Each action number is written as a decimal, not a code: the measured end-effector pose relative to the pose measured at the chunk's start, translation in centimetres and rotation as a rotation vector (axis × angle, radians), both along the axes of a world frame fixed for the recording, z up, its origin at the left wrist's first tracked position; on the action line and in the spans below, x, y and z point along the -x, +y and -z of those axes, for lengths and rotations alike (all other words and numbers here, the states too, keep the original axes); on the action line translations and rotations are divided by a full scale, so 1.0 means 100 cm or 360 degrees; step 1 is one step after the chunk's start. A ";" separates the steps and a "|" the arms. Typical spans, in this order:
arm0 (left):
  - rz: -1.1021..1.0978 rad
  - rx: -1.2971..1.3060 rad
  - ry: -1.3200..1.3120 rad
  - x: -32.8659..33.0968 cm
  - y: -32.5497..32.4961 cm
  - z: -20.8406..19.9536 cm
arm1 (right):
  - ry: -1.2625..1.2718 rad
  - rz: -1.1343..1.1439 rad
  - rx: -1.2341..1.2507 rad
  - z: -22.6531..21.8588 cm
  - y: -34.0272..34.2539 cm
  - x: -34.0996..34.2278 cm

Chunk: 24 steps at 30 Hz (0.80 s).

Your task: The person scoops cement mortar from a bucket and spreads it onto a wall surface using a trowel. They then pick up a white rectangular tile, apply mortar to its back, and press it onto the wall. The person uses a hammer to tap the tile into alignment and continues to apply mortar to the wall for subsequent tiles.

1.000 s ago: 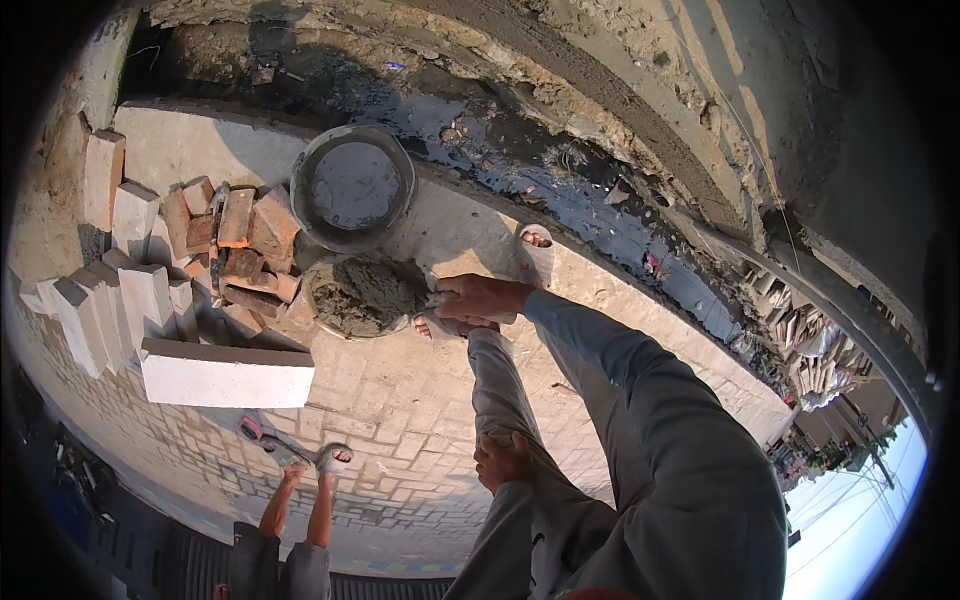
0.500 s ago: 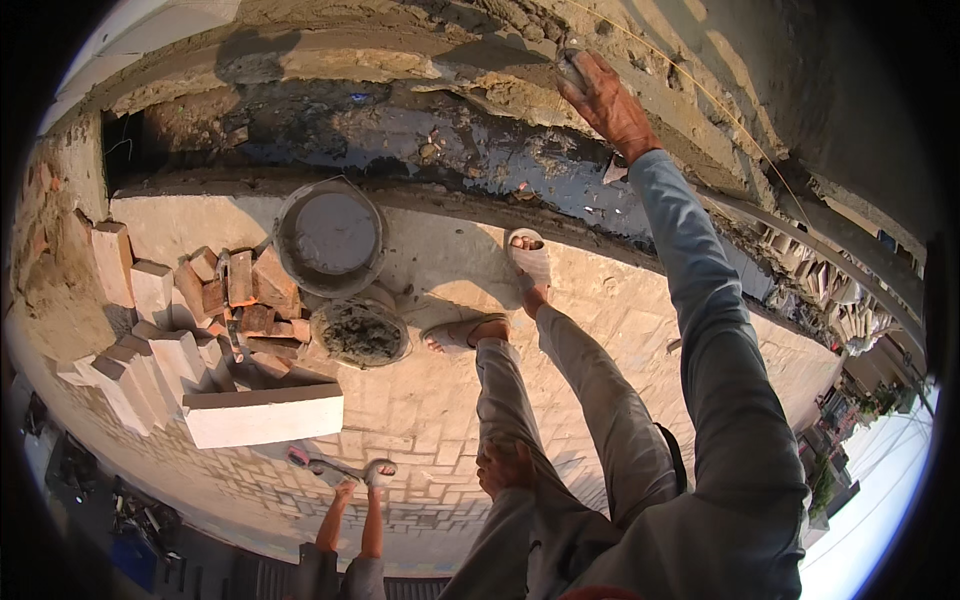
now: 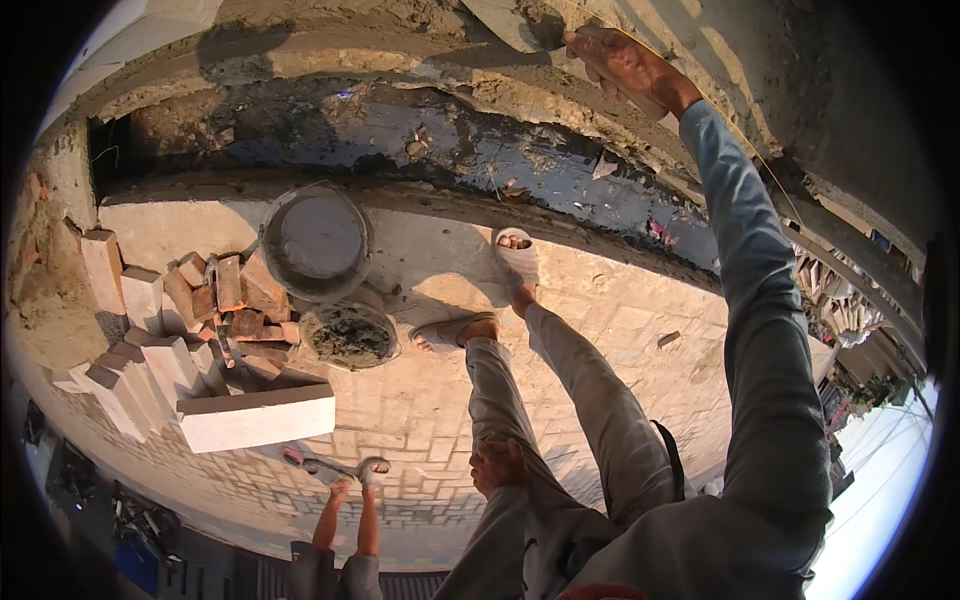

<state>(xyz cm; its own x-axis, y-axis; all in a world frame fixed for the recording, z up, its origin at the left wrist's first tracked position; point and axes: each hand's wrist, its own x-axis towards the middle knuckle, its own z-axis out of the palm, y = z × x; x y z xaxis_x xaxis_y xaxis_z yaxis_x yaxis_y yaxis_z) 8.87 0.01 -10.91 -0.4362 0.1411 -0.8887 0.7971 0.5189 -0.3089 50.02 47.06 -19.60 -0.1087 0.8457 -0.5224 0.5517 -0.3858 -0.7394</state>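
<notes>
My right hand [image 3: 632, 68] reaches out at the upper right, over the rough mortar ledge beyond the ditch. Its fingers are closed round what looks like the handle of a trowel [image 3: 512, 22], whose flat grey blade lies to the left against the wet mortar [image 3: 420, 32]. The palm partly hides the handle. A thin yellow string [image 3: 745, 135] runs past the wrist. My left hand [image 3: 498, 466] rests on my left trouser leg near the knee, fingers lying over the cloth, holding nothing.
A dark, wet ditch [image 3: 480, 150] separates the ledge from the paving. Beside my sandals stand a bucket of greyish water [image 3: 318, 240] and a bucket of mortar [image 3: 350, 335]. Left are broken red bricks [image 3: 230, 283] and pale blocks [image 3: 258, 420]. Another person's feet [image 3: 372, 470] are at the lower left.
My right hand has moved up and to the right along the ledge, and the grey blade now shows plainly. My left hand stays on my leg. The view has shifted slightly.
</notes>
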 end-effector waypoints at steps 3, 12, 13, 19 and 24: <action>-0.0014 -0.0004 0.0003 0.000 -0.002 0.004 | -0.0376 -0.0261 -0.0055 -0.010 0.016 0.000; -0.0117 0.0022 0.0019 0.000 -0.011 0.005 | -0.0515 -0.0059 0.0306 -0.043 -0.018 -0.001; -0.0114 0.0006 0.0002 0.000 -0.014 0.006 | -0.0536 -0.0042 0.0358 -0.038 -0.025 -0.008; -0.0201 0.0012 -0.0039 -0.011 -0.034 0.004 | -0.0428 0.0009 0.0199 -0.039 -0.049 0.000; -0.0415 -0.0024 -0.0121 -0.005 -0.038 0.007 | -0.0047 0.0388 0.0234 -0.046 -0.116 0.071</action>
